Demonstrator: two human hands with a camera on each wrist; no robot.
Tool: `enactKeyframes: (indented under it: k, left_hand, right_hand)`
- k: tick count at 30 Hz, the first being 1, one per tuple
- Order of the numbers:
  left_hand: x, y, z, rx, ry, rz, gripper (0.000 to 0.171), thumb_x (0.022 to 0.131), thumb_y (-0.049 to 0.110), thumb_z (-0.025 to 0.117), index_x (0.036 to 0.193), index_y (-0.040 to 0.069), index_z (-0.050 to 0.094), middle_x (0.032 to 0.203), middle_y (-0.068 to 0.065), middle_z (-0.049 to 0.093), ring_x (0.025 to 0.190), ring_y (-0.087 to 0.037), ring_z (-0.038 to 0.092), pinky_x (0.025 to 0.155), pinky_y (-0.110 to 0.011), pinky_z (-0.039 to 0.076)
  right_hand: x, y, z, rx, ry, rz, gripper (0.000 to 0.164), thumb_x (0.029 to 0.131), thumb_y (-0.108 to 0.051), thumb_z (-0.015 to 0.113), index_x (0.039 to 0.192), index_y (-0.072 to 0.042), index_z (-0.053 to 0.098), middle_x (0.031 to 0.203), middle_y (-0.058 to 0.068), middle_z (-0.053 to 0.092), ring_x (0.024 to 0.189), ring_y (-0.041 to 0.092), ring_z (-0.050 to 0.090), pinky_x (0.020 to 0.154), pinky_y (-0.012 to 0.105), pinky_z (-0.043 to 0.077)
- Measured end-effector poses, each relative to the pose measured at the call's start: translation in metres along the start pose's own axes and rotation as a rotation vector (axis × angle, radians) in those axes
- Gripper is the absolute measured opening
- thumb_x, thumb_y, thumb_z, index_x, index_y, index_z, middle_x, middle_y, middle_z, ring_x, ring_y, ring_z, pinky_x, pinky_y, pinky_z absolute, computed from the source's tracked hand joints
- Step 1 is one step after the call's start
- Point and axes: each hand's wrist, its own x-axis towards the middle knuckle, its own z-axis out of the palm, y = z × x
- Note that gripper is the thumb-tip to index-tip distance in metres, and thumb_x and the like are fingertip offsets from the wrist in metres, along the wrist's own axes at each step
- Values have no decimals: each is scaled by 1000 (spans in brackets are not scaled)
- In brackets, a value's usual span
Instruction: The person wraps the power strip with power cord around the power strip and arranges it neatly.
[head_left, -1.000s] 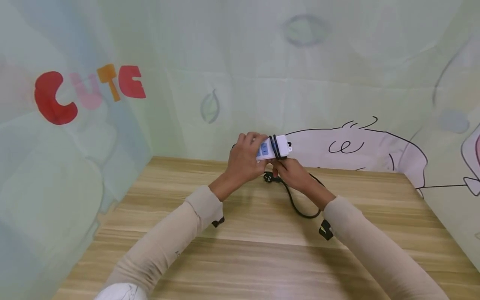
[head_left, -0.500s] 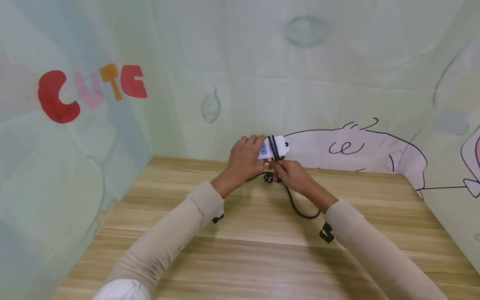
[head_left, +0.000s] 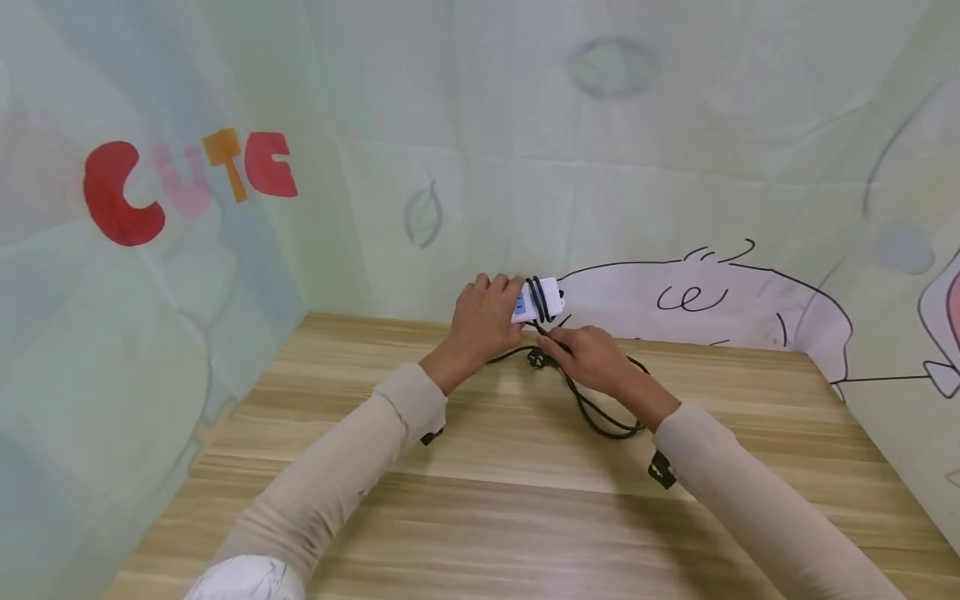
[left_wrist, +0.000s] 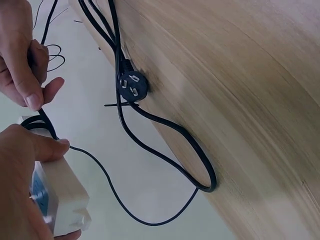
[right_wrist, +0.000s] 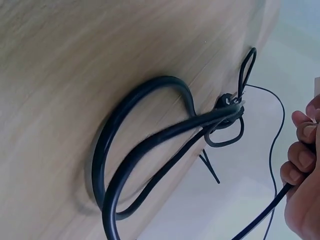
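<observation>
Nearest the camera, bare wooden table (head_left: 480,517) stretches between two beige sleeves. Further on, the right hand (head_left: 588,357) pinches the black cord (head_left: 592,410) between curled fingers, while slack loops lie on the wood beside its wrist. Just beyond, the left hand (head_left: 483,321) wraps round the white power strip (head_left: 542,300), held above the table's far edge with cord wound about its end. Only the left wrist view shows the three-pin plug (left_wrist: 132,87) lying face-up on the wood; the right wrist view shows the loops crossing one another. Behind stands the printed backdrop (head_left: 675,167), close against the far edge; open tabletop remains left and right.
</observation>
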Motion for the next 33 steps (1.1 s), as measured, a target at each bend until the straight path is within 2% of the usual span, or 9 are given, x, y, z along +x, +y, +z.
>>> enactKeyframes:
  k: [8,15,22,27,33]
  left_hand:
    - [-4,-5,5,43,11,-12,59,96,30,86,148,11,66,128,-12,77,108,-34,71,91,-49,63]
    - [-7,-5,9,68,63,26,50,97,25,84,142,9,69,119,-13,78,102,-34,71,83,-47,63]
    - [-7,-1,8,57,67,30,50,97,24,83,142,8,69,120,-14,78,100,-35,71,84,-48,63]
    - [-5,2,9,73,89,42,52,95,26,86,142,8,70,118,-13,78,98,-34,71,81,-47,63]
    - [-3,3,9,84,71,45,56,96,28,87,145,9,69,122,-12,78,102,-33,71,84,-47,63]
  right_hand:
    - [-4,1,0,-71,8,-96,31,115,-29,64,89,-14,67,67,-5,56,62,10,49,64,34,45]
    - [-7,3,0,-88,23,-183,31,112,-26,69,84,-15,63,64,-8,47,58,7,40,58,27,33]
    - [-11,7,-3,-122,77,-283,31,107,-23,74,79,-16,61,63,-9,44,57,3,34,56,25,29]
    - [-14,9,-3,-109,96,-298,27,105,-23,75,80,-14,70,63,-9,47,56,0,33,56,24,28]
    - [-15,8,-5,-96,103,-307,25,105,-22,76,82,-13,76,62,-8,51,56,-1,33,55,23,29]
